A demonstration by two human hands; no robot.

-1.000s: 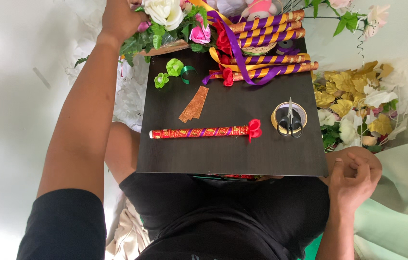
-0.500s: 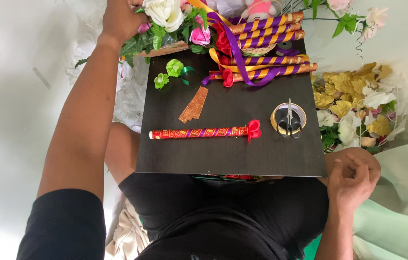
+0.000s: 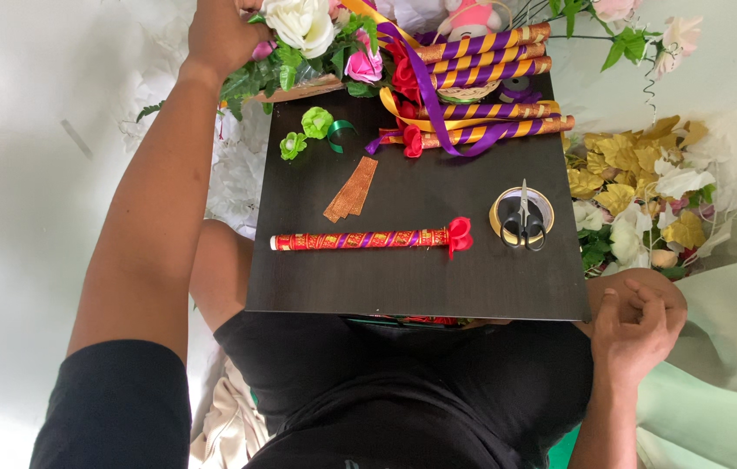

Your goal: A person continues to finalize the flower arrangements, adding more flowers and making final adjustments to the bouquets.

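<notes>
My left hand point(image 3: 219, 33) reaches far forward and grips the left edge of a bunch of artificial flowers point(image 3: 309, 35), white and pink with green leaves, at the far left corner of a dark board point(image 3: 412, 278) on my lap. My right hand point(image 3: 634, 326) rests by the board's near right corner with its fingers curled and nothing in them. On the board lie a red, gold and purple wrapped stick with a red bow point(image 3: 367, 240), a copper strip point(image 3: 351, 188), two small green ribbon roses point(image 3: 306, 132), and scissors point(image 3: 523, 219) on a tape roll point(image 3: 544, 208).
Several purple-and-gold striped sticks point(image 3: 481, 56) with purple, yellow and red ribbons lie at the board's far edge. Gold, white and pink artificial flowers point(image 3: 638, 187) are piled to the right of the board. White paper covers the floor at left.
</notes>
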